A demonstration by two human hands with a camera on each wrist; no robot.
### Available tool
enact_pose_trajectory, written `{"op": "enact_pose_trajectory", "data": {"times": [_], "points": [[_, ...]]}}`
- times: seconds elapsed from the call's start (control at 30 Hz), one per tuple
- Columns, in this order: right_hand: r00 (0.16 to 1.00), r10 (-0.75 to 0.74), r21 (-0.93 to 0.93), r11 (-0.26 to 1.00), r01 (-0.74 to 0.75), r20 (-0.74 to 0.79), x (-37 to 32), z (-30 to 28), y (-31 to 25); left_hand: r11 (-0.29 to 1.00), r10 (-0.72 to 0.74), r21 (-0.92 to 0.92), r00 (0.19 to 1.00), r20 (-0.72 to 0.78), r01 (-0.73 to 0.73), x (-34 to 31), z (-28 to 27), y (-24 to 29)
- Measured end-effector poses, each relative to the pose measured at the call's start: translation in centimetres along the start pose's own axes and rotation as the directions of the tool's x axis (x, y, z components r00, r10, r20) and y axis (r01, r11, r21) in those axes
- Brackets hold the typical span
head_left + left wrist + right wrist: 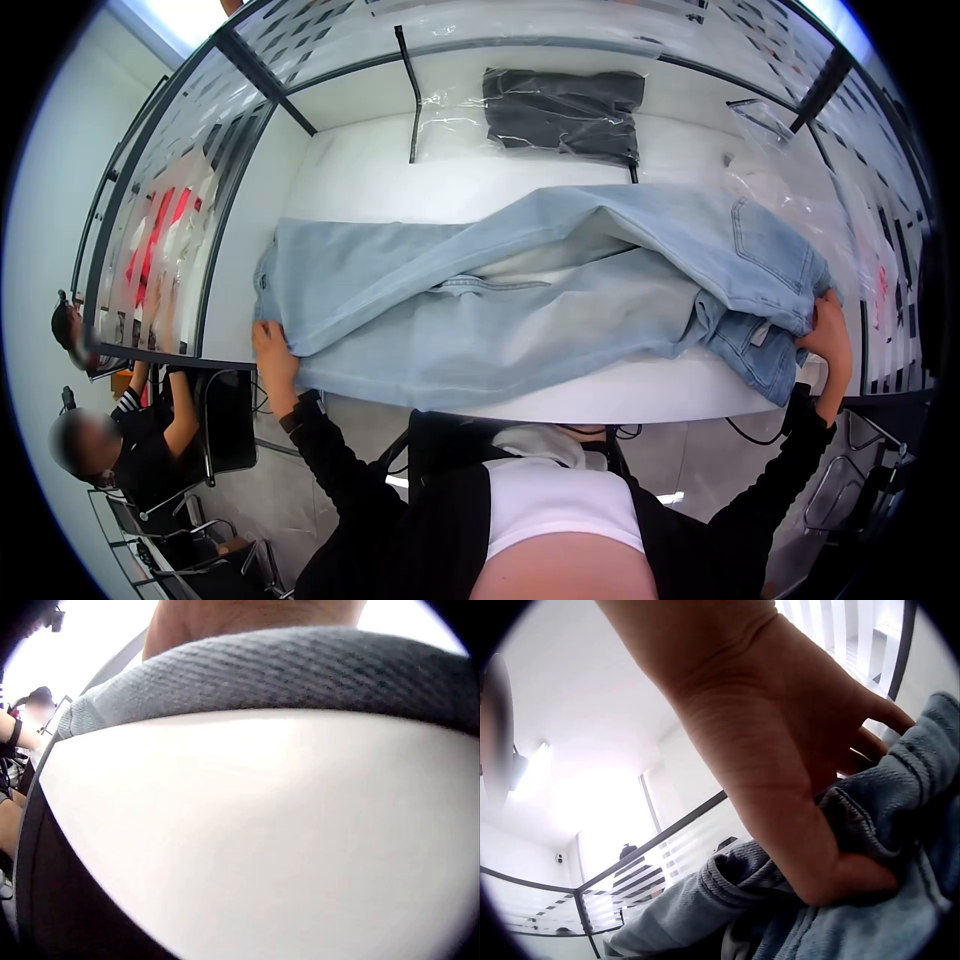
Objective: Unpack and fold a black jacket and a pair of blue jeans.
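Note:
A pair of light blue jeans (pixel 500 330) lies lengthwise across the white table, legs to the left and waist to the right. My left hand (pixel 272 352) holds the hem at the near left corner. In the left wrist view the hem (pixel 262 671) crosses in front of the hand, whose fingers are hidden. At the other end my right hand (pixel 828 330) grips the waistband. The right wrist view shows its thumb curled over the denim (pixel 870 825), with the other fingers partly behind the folds.
A dark folded item in clear plastic (pixel 565 115) lies at the back of the table. Clear plastic bags hang or lie at the right (pixel 775 150). Black-framed mesh panels (pixel 160 230) surround the table. Another person (pixel 140 440) sits at the left.

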State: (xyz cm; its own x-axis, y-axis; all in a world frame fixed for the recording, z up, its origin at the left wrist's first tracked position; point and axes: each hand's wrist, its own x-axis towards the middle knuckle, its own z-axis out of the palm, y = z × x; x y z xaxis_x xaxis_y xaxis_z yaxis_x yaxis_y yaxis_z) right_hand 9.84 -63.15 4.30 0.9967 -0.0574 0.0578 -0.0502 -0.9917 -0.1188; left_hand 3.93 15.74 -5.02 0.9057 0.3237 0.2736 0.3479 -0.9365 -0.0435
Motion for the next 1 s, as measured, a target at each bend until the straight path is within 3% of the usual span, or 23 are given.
{"op": "enact_pose_trajectory", "data": {"times": [0.4,0.5,0.53,0.57,0.6,0.63,0.67,0.7,0.73,0.77,0.8,0.83,0.87,0.93,1.0], "points": [[0.994,0.104,-0.072,0.992,-0.102,0.026,0.6,0.5,0.9,0.994,0.046,0.096,0.999,-0.002,-0.046,0.1,-0.1,0.0],[0.998,0.015,-0.252,0.968,0.001,0.063,1.1,1.2,2.0,0.981,0.042,0.178,0.985,0.167,-0.072,1.0,-1.1,0.7],[0.996,-0.029,-0.332,0.942,0.057,0.09,1.4,1.2,1.9,0.961,0.117,0.216,0.963,0.244,-0.172,1.8,-1.0,-0.2],[0.975,0.012,-0.369,0.927,0.073,0.222,1.9,0.7,2.1,0.954,0.139,0.187,0.896,0.423,-0.236,2.6,-1.4,-0.9],[0.934,0.058,-0.4,0.912,0.095,0.353,2.5,-2.8,-2.5,0.944,0.156,0.149,0.793,0.588,-0.296,4.1,-3.2,-0.7],[0.915,-0.1,-0.382,0.887,0.26,0.391,3.9,-3.6,-3.2,0.933,0.165,0.102,0.661,0.732,-0.346,5.9,-4.6,-0.8],[0.871,-0.256,-0.363,0.832,0.419,0.419,5.2,-4.3,-4.0,0.877,0.319,-0.033,0.531,0.785,-0.479,8.1,-5.1,-1.5],[0.849,-0.387,-0.242,0.84,0.485,0.359,5.8,-6.2,-9.2,0.927,0.281,-0.096,0.503,0.817,-0.362,10.1,-8.2,1.5],[0.808,-0.512,-0.125,0.817,0.563,0.29,6.4,-8.0,-14.3,0.879,0.401,-0.126,0.569,0.718,-0.46,11.4,-10.1,3.9],[0.751,-0.624,-0.026,0.765,0.644,0.217,7.0,-9.9,-19.5,0.77,0.615,-0.223,0.602,0.509,-0.597,13.5,-9.9,5.1],[0.674,-0.725,0.014,0.682,0.731,0.141,8.2,-10.3,-23.0,0.732,0.673,-0.271,0.602,0.43,-0.625,15.0,-12.4,9.0],[0.522,-0.849,0.186,0.528,0.829,0.083,10.1,-10.5,-26.2,0.69,0.721,-0.399,0.626,0.299,-0.604,16.8,-12.8,11.6],[0.451,-0.892,0.202,0.447,0.872,0.025,11.4,-10.3,-29.1,0.632,0.749,-0.55,0.613,0.252,-0.546,18.9,-13.1,14.7],[0.542,-0.832,0.241,0.507,0.828,-0.114,13.1,-9.0,-33.9,0.562,0.69,-0.685,0.72,0.077,-0.465,23.8,-10.7,19.2],[0.592,-0.757,0.262,0.534,0.804,-0.276,15.7,-5.8,-36.6,0.67,0.537,-0.569,0.84,-0.07,-0.476,29.2,-7.2,22.7]]}}
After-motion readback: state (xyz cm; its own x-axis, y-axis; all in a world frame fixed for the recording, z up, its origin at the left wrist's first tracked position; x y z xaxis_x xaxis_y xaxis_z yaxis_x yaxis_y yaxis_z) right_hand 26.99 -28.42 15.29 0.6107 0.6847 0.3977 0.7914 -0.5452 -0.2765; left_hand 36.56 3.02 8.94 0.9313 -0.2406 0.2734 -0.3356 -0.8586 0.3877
